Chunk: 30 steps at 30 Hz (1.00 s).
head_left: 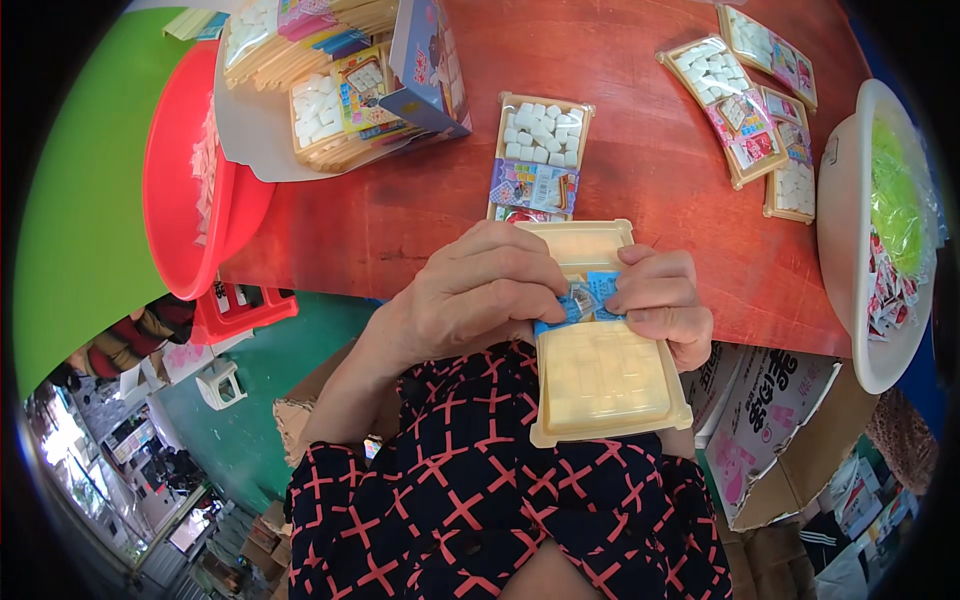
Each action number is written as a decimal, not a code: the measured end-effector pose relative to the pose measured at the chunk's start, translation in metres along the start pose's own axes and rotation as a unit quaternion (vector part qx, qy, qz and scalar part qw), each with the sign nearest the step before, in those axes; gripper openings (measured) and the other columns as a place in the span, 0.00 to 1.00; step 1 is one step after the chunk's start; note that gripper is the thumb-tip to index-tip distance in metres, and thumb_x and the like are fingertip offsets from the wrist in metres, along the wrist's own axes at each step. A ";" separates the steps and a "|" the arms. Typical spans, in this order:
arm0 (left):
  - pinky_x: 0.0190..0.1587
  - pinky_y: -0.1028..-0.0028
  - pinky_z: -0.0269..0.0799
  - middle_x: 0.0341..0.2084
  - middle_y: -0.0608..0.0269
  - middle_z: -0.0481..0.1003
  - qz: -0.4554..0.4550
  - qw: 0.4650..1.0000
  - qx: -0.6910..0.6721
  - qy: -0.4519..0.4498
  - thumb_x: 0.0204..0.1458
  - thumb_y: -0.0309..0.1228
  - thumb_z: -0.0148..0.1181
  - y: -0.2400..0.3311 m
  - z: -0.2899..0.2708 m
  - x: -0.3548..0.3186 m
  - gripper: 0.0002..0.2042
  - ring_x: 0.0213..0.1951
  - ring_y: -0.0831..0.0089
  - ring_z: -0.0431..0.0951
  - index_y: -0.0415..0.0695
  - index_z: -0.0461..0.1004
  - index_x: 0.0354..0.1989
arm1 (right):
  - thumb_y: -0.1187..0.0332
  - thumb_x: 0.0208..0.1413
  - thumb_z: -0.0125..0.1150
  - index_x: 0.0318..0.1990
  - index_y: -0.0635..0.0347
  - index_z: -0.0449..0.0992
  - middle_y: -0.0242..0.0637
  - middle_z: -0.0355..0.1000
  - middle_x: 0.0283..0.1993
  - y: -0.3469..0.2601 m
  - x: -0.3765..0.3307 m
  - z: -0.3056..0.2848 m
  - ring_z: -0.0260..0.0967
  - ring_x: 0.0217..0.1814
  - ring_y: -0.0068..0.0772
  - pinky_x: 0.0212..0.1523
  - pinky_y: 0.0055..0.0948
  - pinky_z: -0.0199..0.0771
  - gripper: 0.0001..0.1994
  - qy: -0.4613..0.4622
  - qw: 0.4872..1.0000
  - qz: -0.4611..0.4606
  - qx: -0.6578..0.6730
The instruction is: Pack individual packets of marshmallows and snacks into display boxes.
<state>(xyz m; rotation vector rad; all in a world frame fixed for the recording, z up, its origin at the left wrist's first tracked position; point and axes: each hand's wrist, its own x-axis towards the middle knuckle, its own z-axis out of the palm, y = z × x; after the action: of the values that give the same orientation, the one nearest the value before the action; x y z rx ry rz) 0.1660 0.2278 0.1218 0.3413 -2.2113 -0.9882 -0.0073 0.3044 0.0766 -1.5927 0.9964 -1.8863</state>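
Observation:
A cream plastic tray (605, 390) is held upside down or bottom-up in front of my chest, its ridged face toward me. Around its narrow middle runs a blue printed paper band (603, 286). My left hand (490, 275) is closed, its thumb and fingers pinching the band's left part. From the other side, my right hand (662, 300) grips the band and the tray's right edge, fingers bent inward. Just beyond lies a finished-looking pack (541, 135) with white cubes under clear plastic and a purple printed band.
Several similar packs (730, 110) lie at the far right. A box (430, 65) full of packs stands at the far left beside a red basin (165, 180) of pale pieces. At right, a white basin (850, 240) holds green bags and small red sachets. Cardboard cartons (775, 420) stand below the red table.

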 end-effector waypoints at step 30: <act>0.33 0.70 0.70 0.30 0.56 0.74 0.023 0.993 0.096 0.067 0.37 0.27 0.62 -0.004 0.001 -0.007 0.08 0.32 0.63 0.74 0.41 0.72 0.26 | 0.70 0.39 0.68 0.30 0.58 0.66 0.37 0.71 0.27 0.005 0.004 0.000 0.67 0.29 0.33 0.38 0.42 0.71 0.15 0.006 1.000 -0.013 0.013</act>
<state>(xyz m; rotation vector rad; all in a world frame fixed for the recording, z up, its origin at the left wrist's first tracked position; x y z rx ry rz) 0.1706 0.2291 0.1156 0.4299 -2.1848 -0.7081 -0.0089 0.2983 0.0756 -1.5883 0.9572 -1.9207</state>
